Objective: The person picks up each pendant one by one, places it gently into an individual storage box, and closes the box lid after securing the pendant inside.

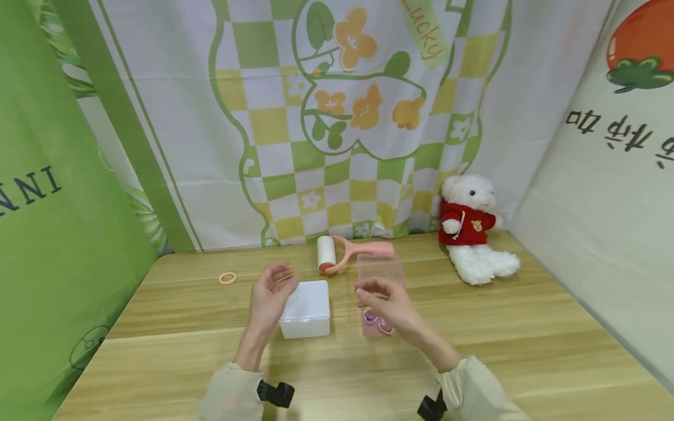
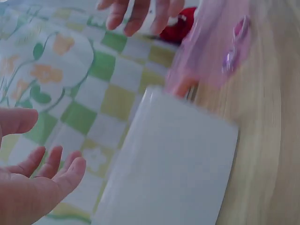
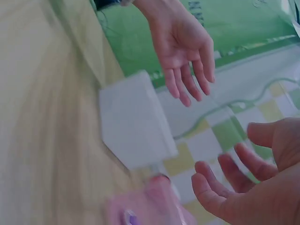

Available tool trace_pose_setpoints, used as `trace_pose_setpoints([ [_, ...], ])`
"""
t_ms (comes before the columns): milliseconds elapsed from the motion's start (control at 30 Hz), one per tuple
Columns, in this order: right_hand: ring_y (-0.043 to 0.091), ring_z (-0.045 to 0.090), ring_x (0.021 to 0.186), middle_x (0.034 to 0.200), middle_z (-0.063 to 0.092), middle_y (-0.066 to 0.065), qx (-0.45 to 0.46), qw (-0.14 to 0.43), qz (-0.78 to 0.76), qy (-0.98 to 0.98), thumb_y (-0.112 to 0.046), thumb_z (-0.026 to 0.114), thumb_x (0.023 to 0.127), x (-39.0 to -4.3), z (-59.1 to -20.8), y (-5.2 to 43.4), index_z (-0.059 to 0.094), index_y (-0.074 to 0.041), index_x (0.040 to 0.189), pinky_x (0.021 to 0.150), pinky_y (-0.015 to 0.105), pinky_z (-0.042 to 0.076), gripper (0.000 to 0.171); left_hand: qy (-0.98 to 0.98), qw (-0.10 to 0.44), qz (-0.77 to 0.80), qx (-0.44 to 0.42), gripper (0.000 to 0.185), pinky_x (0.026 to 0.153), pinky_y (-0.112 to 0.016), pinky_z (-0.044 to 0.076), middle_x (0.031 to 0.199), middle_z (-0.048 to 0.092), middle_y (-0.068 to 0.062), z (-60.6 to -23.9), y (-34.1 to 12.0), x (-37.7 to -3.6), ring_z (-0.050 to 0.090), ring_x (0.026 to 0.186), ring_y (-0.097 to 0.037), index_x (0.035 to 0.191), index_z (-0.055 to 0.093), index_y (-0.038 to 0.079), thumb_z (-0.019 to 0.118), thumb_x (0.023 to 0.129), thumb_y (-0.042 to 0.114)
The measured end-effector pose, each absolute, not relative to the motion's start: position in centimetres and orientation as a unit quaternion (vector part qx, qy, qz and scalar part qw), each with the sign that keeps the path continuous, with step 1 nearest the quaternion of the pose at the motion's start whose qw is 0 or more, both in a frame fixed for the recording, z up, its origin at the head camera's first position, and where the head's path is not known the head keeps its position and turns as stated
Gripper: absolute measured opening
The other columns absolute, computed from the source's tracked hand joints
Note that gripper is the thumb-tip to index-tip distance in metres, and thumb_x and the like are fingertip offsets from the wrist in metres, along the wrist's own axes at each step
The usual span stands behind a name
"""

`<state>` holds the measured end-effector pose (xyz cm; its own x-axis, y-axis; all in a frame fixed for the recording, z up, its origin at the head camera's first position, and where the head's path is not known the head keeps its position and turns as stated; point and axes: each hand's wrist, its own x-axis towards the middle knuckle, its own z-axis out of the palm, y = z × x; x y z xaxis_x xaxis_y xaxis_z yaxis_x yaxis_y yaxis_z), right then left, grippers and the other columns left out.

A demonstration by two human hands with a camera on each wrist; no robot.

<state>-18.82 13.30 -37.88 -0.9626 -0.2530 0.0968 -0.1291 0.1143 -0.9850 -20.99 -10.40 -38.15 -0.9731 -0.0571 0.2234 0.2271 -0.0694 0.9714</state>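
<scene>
My left hand (image 1: pixel 271 298) hovers at the left edge of a white lidded box (image 1: pixel 307 318), its fingers loosely bent and nothing in them. Over a pink see-through case (image 1: pixel 371 328) my right hand (image 1: pixel 389 304) is held in the air, fingers relaxed and holding nothing. Inside the case's near part lie small purple and pink ring-like pieces (image 1: pixel 386 326), partly covered by the right hand. The case's clear lid (image 1: pixel 379 268) stands open toward the back. In the left wrist view the white box (image 2: pixel 173 164) appears closed, apart from the left fingers (image 2: pixel 70 173).
Behind the box lies a lint roller (image 1: pixel 326 252) with a pink handle (image 1: pixel 368 248). A small yellowish ring (image 1: pixel 227 278) is on the wooden table (image 1: pixel 158 362) at left. A white plush bear (image 1: pixel 474 234) in a red top sits at the back right, before patterned curtains.
</scene>
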Motion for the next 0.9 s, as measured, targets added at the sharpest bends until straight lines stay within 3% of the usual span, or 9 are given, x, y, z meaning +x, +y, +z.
trace_pose_setpoints([
  [200, 0.028, 0.06, 0.088, 0.096, 0.062, 0.012, -0.13, 0.012, -0.629, 0.766, -0.015, 0.061, 0.086, -20.0, -36.3, 17.0, 0.056, 0.006, 0.106, 0.077, 0.041, 0.05, 0.029, -0.67, 0.044, -0.73, -0.131, 0.04, 0.088, -0.032, 0.046, 0.114, 0.05, -0.021, -38.3, -4.7, -20.3, 0.054, 0.104, -0.031, 0.119, 0.047, -0.005, 0.058, 0.081, -0.005],
  [400, 0.023, 0.061, 0.086, 0.091, 0.063, 0.004, -0.101, -0.007, -0.633, 0.768, -0.016, 0.06, 0.087, -21.7, -35.7, 19.6, 0.053, 0.008, 0.111, 0.076, 0.038, 0.051, 0.034, -0.792, 0.026, -0.59, -0.158, 0.066, 0.095, -0.051, 0.036, 0.131, 0.04, -0.023, -40.3, -0.5, -19.7, 0.037, 0.12, -0.041, 0.131, 0.036, -0.004, 0.068, 0.077, 0.019],
  [533, 0.023, 0.061, 0.087, 0.089, 0.062, -0.002, -0.064, 0.002, -0.642, 0.764, -0.017, 0.059, 0.087, -23.0, -36.1, 21.0, 0.049, 0.009, 0.115, 0.075, 0.034, 0.051, 0.039, -0.815, 0.006, -0.564, -0.133, 0.083, 0.098, -0.052, 0.031, 0.134, 0.037, -0.024, -41.9, 0.7, -20.0, 0.034, 0.122, -0.04, 0.135, 0.029, -0.005, 0.073, 0.072, 0.027],
  [767, 0.016, 0.059, 0.082, 0.099, 0.06, 0.009, -0.05, 0.018, -0.67, 0.741, -0.021, 0.062, 0.085, -25.3, -38.6, 22.7, 0.049, 0.007, 0.116, 0.074, 0.032, 0.049, 0.044, -0.777, -0.044, -0.618, -0.115, 0.092, 0.097, -0.05, 0.032, 0.132, 0.042, -0.018, -43.7, 0.8, -20.4, 0.04, 0.119, -0.034, 0.135, 0.034, 0.002, 0.082, 0.062, 0.028],
  [900, 0.014, 0.059, 0.081, 0.102, 0.058, 0.007, -0.022, 0.024, -0.681, 0.732, -0.027, 0.065, 0.083, -26.4, -40.2, 23.4, 0.053, 0.001, 0.114, 0.077, 0.033, 0.049, 0.043, -0.744, -0.084, -0.652, -0.12, 0.092, 0.095, -0.048, 0.036, 0.132, 0.041, -0.02, -44.1, 0.5, -20.7, 0.041, 0.118, -0.035, 0.137, 0.03, -0.001, 0.081, 0.065, 0.024],
])
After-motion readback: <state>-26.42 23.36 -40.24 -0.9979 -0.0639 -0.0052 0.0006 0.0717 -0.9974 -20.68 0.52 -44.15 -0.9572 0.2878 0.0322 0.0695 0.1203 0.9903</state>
